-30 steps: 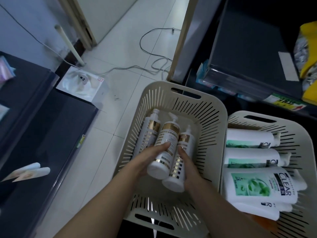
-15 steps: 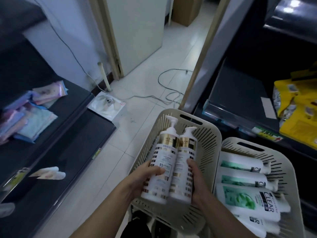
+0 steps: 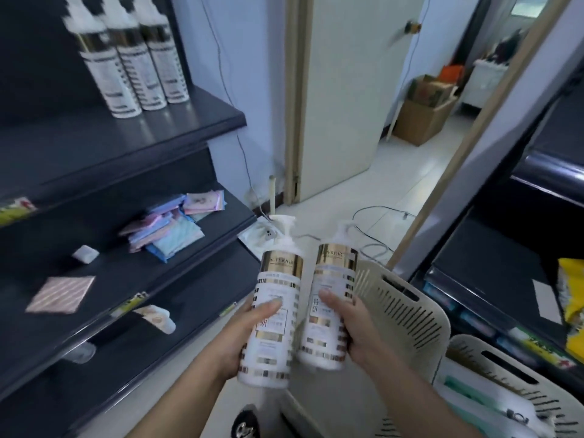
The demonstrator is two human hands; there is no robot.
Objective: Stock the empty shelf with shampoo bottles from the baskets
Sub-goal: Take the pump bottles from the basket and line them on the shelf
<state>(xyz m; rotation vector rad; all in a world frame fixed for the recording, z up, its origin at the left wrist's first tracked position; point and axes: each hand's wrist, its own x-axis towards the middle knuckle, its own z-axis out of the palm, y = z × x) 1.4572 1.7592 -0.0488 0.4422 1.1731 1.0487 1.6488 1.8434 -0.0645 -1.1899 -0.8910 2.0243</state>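
My left hand (image 3: 243, 335) grips a white pump bottle with gold bands (image 3: 275, 311), held upright at chest height. Beside it, my right hand (image 3: 350, 324) grips a second matching bottle (image 3: 331, 298); the two bottles stand slightly apart. Three more bottles of the same kind (image 3: 136, 55) stand in a row on the upper dark shelf (image 3: 132, 137) at the left. Below and right of my hands is the cream slotted basket (image 3: 407, 314), with a second basket (image 3: 493, 365) next to it holding green-labelled bottles (image 3: 467, 393), mostly cut off.
The middle left shelf (image 3: 202, 248) carries a heap of pastel packets (image 3: 170, 226) and a striped pad (image 3: 61, 294). A white door (image 3: 350, 90), cardboard boxes (image 3: 423, 112) and cables (image 3: 373, 229) on the tiled floor lie ahead. Dark shelving with yellow bags (image 3: 572, 298) stands at the right.
Both hands lifted the two bottles up out of the basket and drew them slightly apart. My view swung up and left, bringing the shelves and stocked bottles into sight.
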